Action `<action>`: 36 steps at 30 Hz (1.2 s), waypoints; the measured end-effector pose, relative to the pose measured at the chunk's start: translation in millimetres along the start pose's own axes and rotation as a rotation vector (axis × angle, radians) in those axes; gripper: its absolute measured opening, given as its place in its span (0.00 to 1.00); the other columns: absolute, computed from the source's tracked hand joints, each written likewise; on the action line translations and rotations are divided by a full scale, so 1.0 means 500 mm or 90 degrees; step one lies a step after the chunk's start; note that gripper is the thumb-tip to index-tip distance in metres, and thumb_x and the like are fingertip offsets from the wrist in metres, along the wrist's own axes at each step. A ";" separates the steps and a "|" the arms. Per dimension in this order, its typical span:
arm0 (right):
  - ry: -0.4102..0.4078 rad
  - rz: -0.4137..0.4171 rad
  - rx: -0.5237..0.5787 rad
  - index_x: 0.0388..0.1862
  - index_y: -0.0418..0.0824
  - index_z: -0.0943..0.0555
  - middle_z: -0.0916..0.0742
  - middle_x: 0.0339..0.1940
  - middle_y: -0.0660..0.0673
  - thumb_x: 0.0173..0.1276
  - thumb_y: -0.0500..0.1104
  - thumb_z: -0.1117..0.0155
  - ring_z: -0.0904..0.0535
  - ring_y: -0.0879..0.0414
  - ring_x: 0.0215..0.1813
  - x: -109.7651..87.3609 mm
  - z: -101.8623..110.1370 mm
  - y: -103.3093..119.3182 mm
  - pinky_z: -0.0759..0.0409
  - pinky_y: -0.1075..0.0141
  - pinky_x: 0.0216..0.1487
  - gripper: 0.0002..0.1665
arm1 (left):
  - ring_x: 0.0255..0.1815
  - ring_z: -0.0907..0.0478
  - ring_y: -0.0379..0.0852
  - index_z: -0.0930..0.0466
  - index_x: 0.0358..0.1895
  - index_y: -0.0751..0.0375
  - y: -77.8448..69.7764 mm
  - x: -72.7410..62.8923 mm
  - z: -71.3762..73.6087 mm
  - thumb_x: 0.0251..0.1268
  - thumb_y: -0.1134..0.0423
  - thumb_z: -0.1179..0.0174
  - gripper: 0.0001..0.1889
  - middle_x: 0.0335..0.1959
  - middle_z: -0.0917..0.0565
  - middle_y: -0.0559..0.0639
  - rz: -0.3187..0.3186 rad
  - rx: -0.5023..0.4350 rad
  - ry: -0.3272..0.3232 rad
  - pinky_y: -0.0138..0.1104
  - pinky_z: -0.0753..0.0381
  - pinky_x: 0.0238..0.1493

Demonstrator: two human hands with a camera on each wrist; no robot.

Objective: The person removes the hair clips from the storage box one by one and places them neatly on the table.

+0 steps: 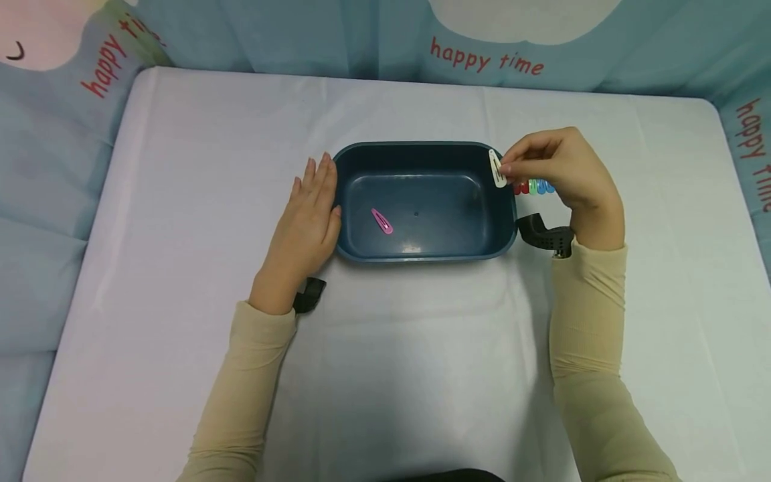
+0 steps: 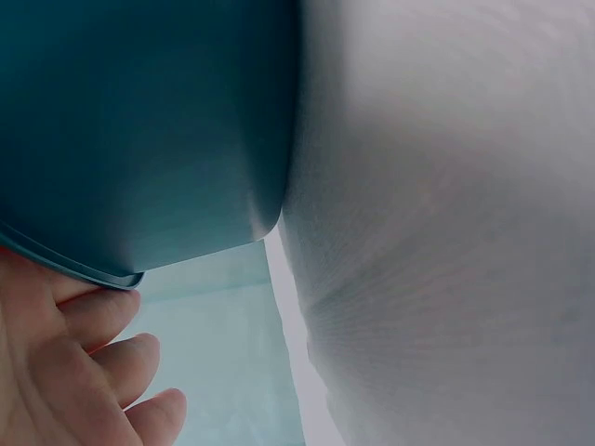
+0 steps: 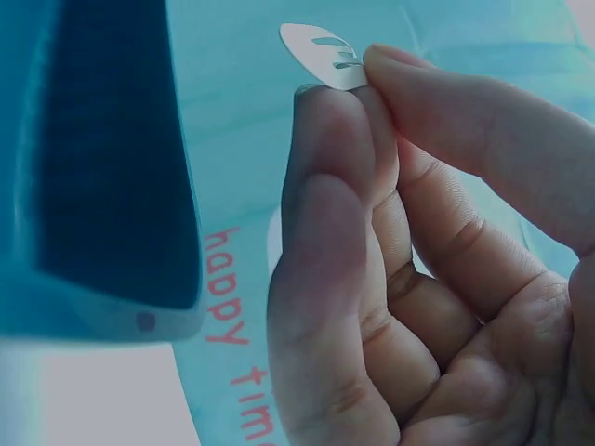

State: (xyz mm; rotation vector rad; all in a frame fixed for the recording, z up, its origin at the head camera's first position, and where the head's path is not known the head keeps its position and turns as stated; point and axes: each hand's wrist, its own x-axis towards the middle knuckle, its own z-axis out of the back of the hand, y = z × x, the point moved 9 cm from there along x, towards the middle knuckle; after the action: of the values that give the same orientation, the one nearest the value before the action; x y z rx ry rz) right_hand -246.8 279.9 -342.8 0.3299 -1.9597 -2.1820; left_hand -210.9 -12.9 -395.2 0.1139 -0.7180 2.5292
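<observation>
My right hand (image 1: 569,167) pinches a white snap hair clip (image 1: 496,169) between thumb and fingertips, over the right end of a dark blue plastic basin (image 1: 415,258). In the right wrist view the same hair clip (image 3: 321,58) juts from the fingertips. My left hand (image 1: 304,231) lies with straight fingers along the basin's left side; its fingers (image 2: 102,321) show at the rim in the left wrist view. Inside the basin, left of its middle, lies a pink hair clip (image 1: 382,221). Right of the basin, partly hidden by my right hand, several coloured hair clips (image 1: 533,187) form a row.
The basin stands on a table with a white cloth (image 1: 415,375). Behind and beside the table hangs a light blue curtain (image 1: 301,40) with red lettering. A black wrist camera mount (image 1: 545,234) sits by my right wrist, close to the basin's right side.
</observation>
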 end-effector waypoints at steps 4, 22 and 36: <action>-0.020 -0.017 -0.005 0.28 0.27 0.17 0.15 0.20 0.43 0.56 0.23 0.37 0.20 0.54 0.21 -0.002 0.012 -0.005 0.22 0.70 0.24 0.03 | 0.75 0.61 0.53 0.54 0.73 0.71 0.000 0.000 0.000 0.73 0.62 0.61 0.30 0.75 0.52 0.59 0.000 0.002 0.001 0.48 0.60 0.71; -0.097 -0.039 0.007 0.28 0.26 0.16 0.14 0.21 0.43 0.56 0.24 0.37 0.19 0.56 0.22 -0.018 0.078 -0.020 0.20 0.71 0.29 0.03 | 0.75 0.63 0.52 0.56 0.73 0.70 0.005 0.003 -0.007 0.73 0.62 0.61 0.30 0.75 0.54 0.59 0.010 0.000 0.014 0.47 0.60 0.72; -0.154 -0.059 0.026 0.28 0.25 0.17 0.14 0.21 0.42 0.56 0.25 0.34 0.19 0.55 0.22 -0.033 0.129 -0.044 0.20 0.71 0.28 0.01 | 0.75 0.61 0.53 0.55 0.73 0.71 0.005 0.004 -0.007 0.73 0.63 0.61 0.30 0.75 0.53 0.59 0.008 -0.004 0.007 0.47 0.60 0.72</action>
State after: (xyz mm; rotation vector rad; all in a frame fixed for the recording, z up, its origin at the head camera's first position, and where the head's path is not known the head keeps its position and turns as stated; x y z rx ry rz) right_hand -249.6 348.6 -357.3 0.1722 -2.1564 -2.3380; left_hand -213.4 -12.1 -398.8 0.0940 -0.7244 2.5371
